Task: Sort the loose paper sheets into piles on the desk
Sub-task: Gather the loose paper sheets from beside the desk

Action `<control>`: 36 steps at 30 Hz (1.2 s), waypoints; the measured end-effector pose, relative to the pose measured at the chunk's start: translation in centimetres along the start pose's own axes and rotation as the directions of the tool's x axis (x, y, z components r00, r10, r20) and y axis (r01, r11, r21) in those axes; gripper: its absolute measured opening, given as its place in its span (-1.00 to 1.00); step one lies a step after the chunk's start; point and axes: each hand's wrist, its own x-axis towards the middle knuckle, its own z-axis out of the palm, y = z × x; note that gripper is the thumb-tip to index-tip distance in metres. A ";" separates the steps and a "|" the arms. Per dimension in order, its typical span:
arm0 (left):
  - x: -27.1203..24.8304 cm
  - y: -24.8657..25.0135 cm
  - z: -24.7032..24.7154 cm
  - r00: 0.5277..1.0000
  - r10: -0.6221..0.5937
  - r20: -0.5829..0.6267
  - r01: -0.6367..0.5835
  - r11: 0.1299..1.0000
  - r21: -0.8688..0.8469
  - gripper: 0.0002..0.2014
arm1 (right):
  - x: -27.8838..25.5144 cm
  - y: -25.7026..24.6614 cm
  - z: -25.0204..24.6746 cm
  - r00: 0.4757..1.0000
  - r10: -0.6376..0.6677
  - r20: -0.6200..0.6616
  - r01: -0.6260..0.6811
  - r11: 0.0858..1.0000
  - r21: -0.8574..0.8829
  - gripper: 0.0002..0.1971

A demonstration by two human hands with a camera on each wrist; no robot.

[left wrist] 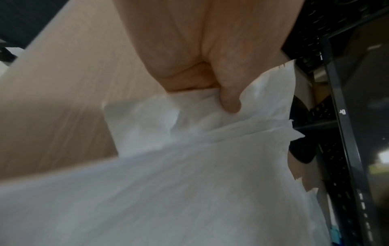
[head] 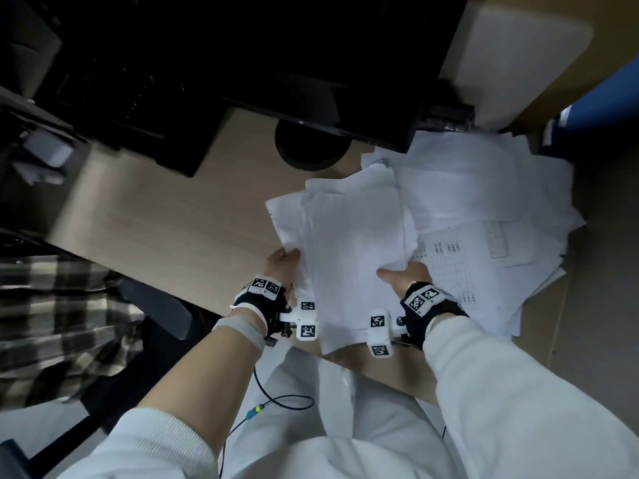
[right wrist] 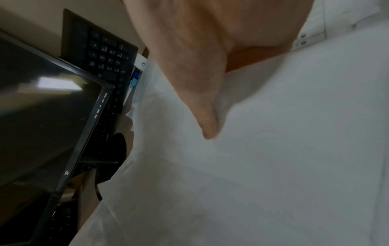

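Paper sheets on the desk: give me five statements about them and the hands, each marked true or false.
1. The left hand grips the left edge of the bundle of sheets. True.
2. The right hand hangs clear of the paper. False: it holds the bundle's right edge, thumb on top.
3. A messy heap of sheets lies to the right of the held bundle. True.
4. The printed grid sheet lies on top of the held bundle. False: it lies in the heap, beside the right hand.
5. The desk left of the bundle already carries a sorted pile. False: no pile shows there.
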 end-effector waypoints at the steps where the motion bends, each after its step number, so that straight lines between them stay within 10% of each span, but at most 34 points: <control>1: -0.4 0.6 -0.2 1.000 0.008 -0.026 -0.009 0.999 -0.035 -0.72 | 0.1 0.2 0.0 1.000 0.000 -0.019 0.000 1.000 0.014 -0.26; 10: 9.4 -1.7 -4.0 1.000 0.008 0.000 -0.008 0.986 -0.168 -0.77 | -1.5 0.5 1.0 0.963 0.083 -0.255 -0.036 0.982 0.186 -0.20; 16: 1.4 0.6 -7.2 0.930 -0.157 0.333 0.158 0.987 0.024 -0.88 | -3.3 -1.9 5.2 0.934 0.131 -0.333 -0.015 0.944 0.330 -0.36; 20: 1.0 -1.5 -9.6 0.852 -0.113 0.511 -0.046 0.956 0.289 -0.75 | -3.8 -3.4 8.7 0.963 0.117 -0.241 -0.053 0.966 0.254 -0.56; 24: 3.1 -0.7 -12.6 0.949 0.114 0.292 -0.084 0.990 -0.115 -0.33 | -3.9 -3.3 10.4 0.979 0.122 -0.161 -0.118 0.993 0.031 -0.96; 27: 5.5 1.2 -13.9 0.962 0.086 0.261 -0.023 0.972 -0.234 -0.34 | -4.0 -3.5 11.5 0.977 0.135 -0.162 -0.142 0.989 -0.031 -0.74; 32: 6.2 3.5 -11.7 0.929 0.039 0.369 -0.147 0.951 0.271 -0.32 | -4.5 -4.0 12.1 0.944 0.258 -0.204 -0.244 0.966 0.090 -0.25; 36: 6.4 3.0 -9.0 0.954 0.197 0.225 -0.296 0.734 0.611 -0.62 | -3.4 -3.4 11.8 0.970 0.219 -0.104 -0.214 0.975 0.059 -0.40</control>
